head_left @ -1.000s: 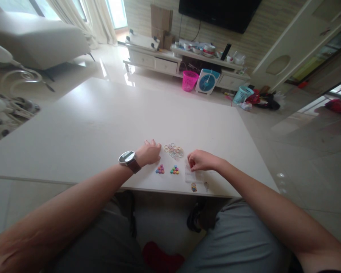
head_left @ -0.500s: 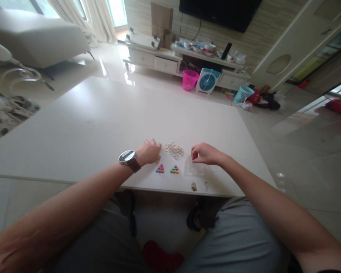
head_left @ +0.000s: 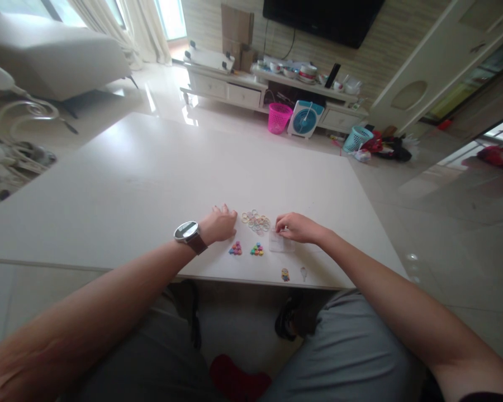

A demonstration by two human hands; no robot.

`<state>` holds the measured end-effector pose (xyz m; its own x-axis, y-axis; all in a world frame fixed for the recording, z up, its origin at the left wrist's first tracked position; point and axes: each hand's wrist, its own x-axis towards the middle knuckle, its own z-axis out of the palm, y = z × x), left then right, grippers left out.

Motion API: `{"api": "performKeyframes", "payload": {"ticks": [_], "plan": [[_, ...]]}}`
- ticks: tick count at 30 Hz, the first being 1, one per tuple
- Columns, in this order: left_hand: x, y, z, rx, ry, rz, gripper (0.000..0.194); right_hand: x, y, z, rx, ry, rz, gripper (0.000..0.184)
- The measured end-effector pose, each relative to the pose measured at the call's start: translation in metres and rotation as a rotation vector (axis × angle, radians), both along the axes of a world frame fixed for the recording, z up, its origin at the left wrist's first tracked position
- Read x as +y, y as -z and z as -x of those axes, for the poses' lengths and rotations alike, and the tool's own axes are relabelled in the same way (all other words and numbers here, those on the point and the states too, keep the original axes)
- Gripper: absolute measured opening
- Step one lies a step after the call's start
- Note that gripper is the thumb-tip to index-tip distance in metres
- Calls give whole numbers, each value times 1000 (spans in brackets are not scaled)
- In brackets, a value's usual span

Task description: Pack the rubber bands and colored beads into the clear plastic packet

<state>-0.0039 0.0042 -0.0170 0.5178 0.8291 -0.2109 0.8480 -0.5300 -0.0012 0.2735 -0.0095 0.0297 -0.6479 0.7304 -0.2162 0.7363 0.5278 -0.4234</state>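
Note:
My left hand [head_left: 221, 224], with a watch on its wrist, rests on the white table [head_left: 142, 190] just left of a pile of small coloured rings [head_left: 256, 221]; its fingers are curled loosely with nothing in them. My right hand [head_left: 294, 227] lies over a small clear plastic box [head_left: 280, 243], fingers bent down and pinching at its far edge. Two little heaps of coloured beads [head_left: 236, 249] [head_left: 257, 249] sit below the rings. A small yellow figure charm [head_left: 285, 274] and a pale small piece [head_left: 303, 273] lie near the table's front edge.
Beyond the table stand a low TV cabinet [head_left: 251, 89] with dishes, a pink basket [head_left: 279, 118], a blue fan [head_left: 305, 119] and a teal basket [head_left: 357, 138] on the glossy floor. A pale sofa [head_left: 54, 61] is at the far left.
My right hand moved up and away from the front edge, then shifted left toward the rings; the clear box moved with it. My left hand stayed put.

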Motion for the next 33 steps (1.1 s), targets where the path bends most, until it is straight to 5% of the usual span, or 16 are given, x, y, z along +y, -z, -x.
{"api": "performKeyframes", "payload": {"ticks": [12,33], "plan": [[1,5,1,-11,9,-25,55,-2,0,3,18,-27,48,15],[-7,-16,-6,135,6,-30,55,-7,2,8,12,-10,9,13]]}}
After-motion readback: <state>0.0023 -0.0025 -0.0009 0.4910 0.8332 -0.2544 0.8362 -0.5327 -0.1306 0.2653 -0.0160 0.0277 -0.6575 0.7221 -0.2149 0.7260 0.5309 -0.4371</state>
